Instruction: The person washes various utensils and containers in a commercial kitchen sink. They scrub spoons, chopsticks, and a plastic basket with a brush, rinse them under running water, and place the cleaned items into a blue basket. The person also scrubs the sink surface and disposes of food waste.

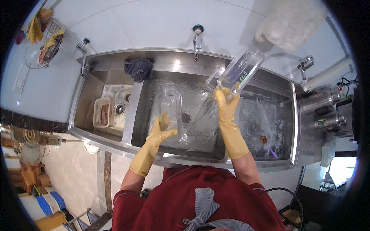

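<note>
Yellow rubber gloves cover both my hands. My right hand [228,96] grips a clear plastic pitcher [241,69] by its lower end, raised and tilted above the divider between the middle and right basins. Water streams down beside it into the middle basin. The pitcher has a handle on its left side and bears green writing. My left hand [162,127] has its thumb spread from its fingers, over the near end of another clear pitcher [170,101] lying in the water. Whether the fingers touch that pitcher I cannot tell.
A steel three-basin sink [128,115] spans the view. A dark cloth [138,69] drapes over the left divider. A small plastic basket [102,112] sits in the left basin. The right basin holds water and a purple-handled item [273,153]. A faucet [197,43] projects above the middle.
</note>
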A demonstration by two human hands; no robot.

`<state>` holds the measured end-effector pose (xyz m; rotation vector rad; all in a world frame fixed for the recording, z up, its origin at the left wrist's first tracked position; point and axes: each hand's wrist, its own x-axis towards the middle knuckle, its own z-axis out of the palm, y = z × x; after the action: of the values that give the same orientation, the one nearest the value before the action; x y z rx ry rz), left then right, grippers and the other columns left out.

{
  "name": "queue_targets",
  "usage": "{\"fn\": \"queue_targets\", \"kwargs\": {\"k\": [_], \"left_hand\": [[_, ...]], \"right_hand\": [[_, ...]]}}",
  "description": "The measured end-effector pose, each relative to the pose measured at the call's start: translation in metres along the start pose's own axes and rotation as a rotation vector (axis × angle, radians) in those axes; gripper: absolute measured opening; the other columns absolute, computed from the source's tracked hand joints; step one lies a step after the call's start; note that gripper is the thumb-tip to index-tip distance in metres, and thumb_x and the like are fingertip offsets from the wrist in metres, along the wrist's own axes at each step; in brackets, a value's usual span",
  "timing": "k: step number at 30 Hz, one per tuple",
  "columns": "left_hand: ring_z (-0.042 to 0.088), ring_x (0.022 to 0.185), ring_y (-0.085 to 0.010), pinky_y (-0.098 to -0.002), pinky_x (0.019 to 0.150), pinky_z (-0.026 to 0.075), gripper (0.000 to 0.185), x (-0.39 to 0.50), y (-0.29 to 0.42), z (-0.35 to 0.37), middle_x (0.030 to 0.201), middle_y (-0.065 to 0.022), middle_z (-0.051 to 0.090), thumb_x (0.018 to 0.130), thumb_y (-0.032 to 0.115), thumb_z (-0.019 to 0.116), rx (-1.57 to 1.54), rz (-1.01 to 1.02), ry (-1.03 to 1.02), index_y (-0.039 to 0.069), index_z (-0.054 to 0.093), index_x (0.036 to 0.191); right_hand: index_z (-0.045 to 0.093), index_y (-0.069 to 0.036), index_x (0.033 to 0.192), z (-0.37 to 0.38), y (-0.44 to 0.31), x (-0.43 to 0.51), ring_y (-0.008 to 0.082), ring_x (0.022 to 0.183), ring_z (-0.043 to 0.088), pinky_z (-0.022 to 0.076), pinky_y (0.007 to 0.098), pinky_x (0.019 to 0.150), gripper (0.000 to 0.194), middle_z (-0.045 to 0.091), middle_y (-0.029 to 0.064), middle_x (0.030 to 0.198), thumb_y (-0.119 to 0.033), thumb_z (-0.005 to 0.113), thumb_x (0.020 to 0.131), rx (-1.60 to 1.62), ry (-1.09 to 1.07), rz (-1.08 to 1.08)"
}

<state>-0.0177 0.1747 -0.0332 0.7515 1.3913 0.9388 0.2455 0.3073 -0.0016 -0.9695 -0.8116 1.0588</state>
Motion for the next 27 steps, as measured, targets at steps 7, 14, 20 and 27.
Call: {"fn": "queue_targets", "kwargs": {"k": [7,14,20,27], "left_hand": [[0.043,0.148,-0.0347,-0.0470,0.122,0.036,0.112,0.009,-0.021,0.003,0.155,-0.0195,0.049,0.064,0.009,0.097,0.068,0.133,0.102,0.006,0.036,0.158],[0.041,0.148,-0.0354,-0.0471,0.124,0.031,0.109,0.010,-0.026,0.006,0.158,-0.0199,0.043,0.066,0.004,0.088,0.159,0.319,0.091,0.003,0.033,0.159],[0.039,0.150,-0.0350,-0.0481,0.124,0.029,0.107,-0.011,-0.030,0.013,0.160,-0.0192,0.040,0.069,0.005,0.087,0.120,0.370,0.115,0.004,0.032,0.160],[0.024,0.158,-0.0354,-0.0487,0.129,0.017,0.118,-0.021,-0.035,0.044,0.169,-0.0218,0.027,0.069,0.011,0.095,0.108,0.435,0.030,0.000,0.023,0.163]], "right_hand": [[0.019,-0.009,0.165,0.002,-0.029,0.007,0.0211,0.121,0.056,0.0489,0.0398,0.105,0.111,0.057,0.0082,0.131,-0.008,0.090,0.079,-0.225,-0.219,-0.270],[0.013,-0.008,0.168,-0.002,-0.043,-0.003,0.0299,0.132,0.055,0.0406,0.0466,0.118,0.126,0.058,0.0172,0.134,-0.019,0.096,0.073,-0.477,-0.255,-0.234],[0.016,-0.007,0.167,-0.020,-0.079,-0.016,0.0331,0.141,0.052,0.0379,0.0444,0.121,0.124,0.059,0.0230,0.142,-0.022,0.095,0.072,-0.499,-0.302,-0.195],[0.034,-0.007,0.159,-0.095,-0.146,-0.009,0.0385,0.123,0.063,0.0498,0.0456,0.107,0.110,0.065,0.0209,0.133,-0.029,0.091,0.067,-0.849,-0.281,-0.100]]}}
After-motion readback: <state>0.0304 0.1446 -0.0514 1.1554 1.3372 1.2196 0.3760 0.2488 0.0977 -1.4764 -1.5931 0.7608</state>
